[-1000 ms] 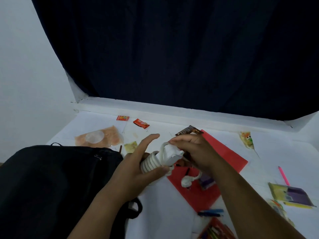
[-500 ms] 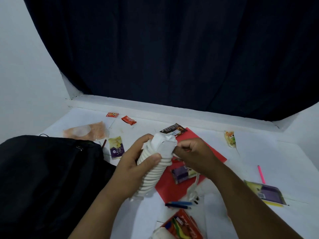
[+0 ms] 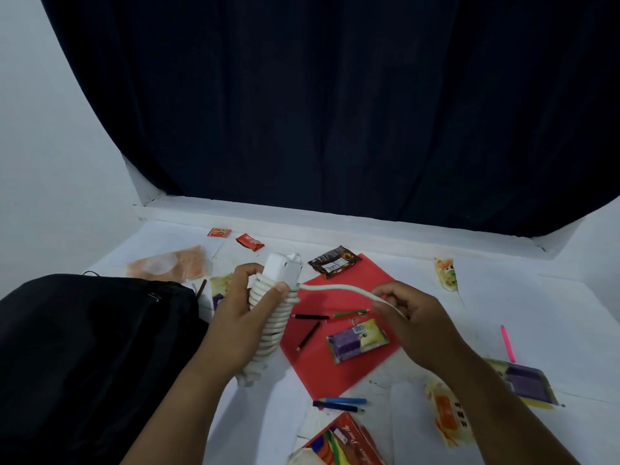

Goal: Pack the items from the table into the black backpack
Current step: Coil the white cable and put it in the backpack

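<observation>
Black backpack (image 3: 84, 347) at left on counter (image 3: 503, 297); opening not visible, contents cannot tell. Left hand (image 3: 241, 317) clenched round white charger (image 3: 281, 271) with cable coils (image 3: 271, 327) wound on it, held above counter just beside backpack. Right hand (image 3: 416, 323) pinches loose cable end (image 3: 339, 289), stretched taut. Judgement: finish winding; keep tension even, lay turns side by side, tuck end under last coil so bundle holds. Snack packets, pencils (image 3: 310, 317), red sheet (image 3: 339, 330) unpacked at right.
</observation>
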Available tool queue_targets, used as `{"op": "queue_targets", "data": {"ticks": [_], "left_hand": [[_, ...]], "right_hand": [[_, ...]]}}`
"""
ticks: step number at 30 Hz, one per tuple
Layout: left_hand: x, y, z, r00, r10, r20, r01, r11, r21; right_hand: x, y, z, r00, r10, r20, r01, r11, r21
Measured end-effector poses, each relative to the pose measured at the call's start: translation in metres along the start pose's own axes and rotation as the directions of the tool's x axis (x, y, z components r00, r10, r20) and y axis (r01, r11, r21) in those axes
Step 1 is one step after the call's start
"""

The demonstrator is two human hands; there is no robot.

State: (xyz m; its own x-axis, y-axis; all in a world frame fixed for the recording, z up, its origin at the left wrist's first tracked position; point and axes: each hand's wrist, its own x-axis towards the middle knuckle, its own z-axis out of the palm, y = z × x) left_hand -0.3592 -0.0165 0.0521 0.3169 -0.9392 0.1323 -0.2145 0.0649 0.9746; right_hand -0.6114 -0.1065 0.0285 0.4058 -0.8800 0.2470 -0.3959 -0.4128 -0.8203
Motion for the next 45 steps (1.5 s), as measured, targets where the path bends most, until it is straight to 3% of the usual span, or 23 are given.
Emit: {"op": "queue_targets", "data": {"ticks": [3,8,11,16,19,23,28,33,36,42,45], "left_hand": [[0.004,-0.005,-0.001,0.999,-0.002,0.053,-0.009,0.977,0.214],[0.005,-0.017,0.003,0.99,0.036,0.136,-0.102,0.853,0.512],[0.003,-0.017,0.002,0.966,-0.013,0.26,-0.131,0.839,0.529],[-0.003,-0.01,0.0,0.918,0.011,0.396,-0.207,0.866,0.456],[-0.005,-0.004,0.001,0.926,0.068,0.372,-0.23,0.882,0.412],[-0.004,0.005,-0.005,0.918,0.128,0.375,-0.246,0.926,0.286],[-0.004,0.009,-0.008,0.933,0.193,0.302,-0.229,0.969,0.089],[-0.003,0.005,-0.007,0.958,0.146,0.247,-0.156,0.988,0.019],[-0.006,0.002,-0.002,0.959,0.145,0.244,-0.146,0.989,-0.015],[-0.008,-0.005,-0.004,0.945,0.12,0.304,-0.121,0.993,-0.018],[-0.008,-0.007,-0.009,0.94,0.131,0.314,-0.133,0.991,-0.013]], "right_hand": [[0.0,-0.018,-0.004,0.991,-0.131,0.04,0.135,0.986,-0.103],[0.003,-0.046,0.0,0.937,-0.332,0.113,0.349,0.913,-0.212],[0.012,-0.057,0.002,0.897,-0.418,0.145,0.441,0.868,-0.228],[0.03,-0.073,0.01,0.892,-0.421,0.166,0.444,0.885,-0.138],[0.039,-0.079,0.018,0.913,-0.376,0.16,0.387,0.921,-0.05],[0.045,-0.075,0.023,0.969,-0.194,0.151,0.175,0.975,0.135],[0.033,-0.063,0.037,0.99,-0.06,0.128,0.012,0.939,0.344],[0.02,-0.056,0.048,0.989,0.066,0.132,-0.124,0.855,0.503],[0.019,-0.057,0.047,0.992,0.083,0.097,-0.118,0.887,0.447],[0.019,-0.057,0.037,0.982,0.081,0.172,-0.101,0.989,0.109],[0.016,-0.061,0.035,0.973,0.108,0.206,-0.131,0.987,0.098]]}}
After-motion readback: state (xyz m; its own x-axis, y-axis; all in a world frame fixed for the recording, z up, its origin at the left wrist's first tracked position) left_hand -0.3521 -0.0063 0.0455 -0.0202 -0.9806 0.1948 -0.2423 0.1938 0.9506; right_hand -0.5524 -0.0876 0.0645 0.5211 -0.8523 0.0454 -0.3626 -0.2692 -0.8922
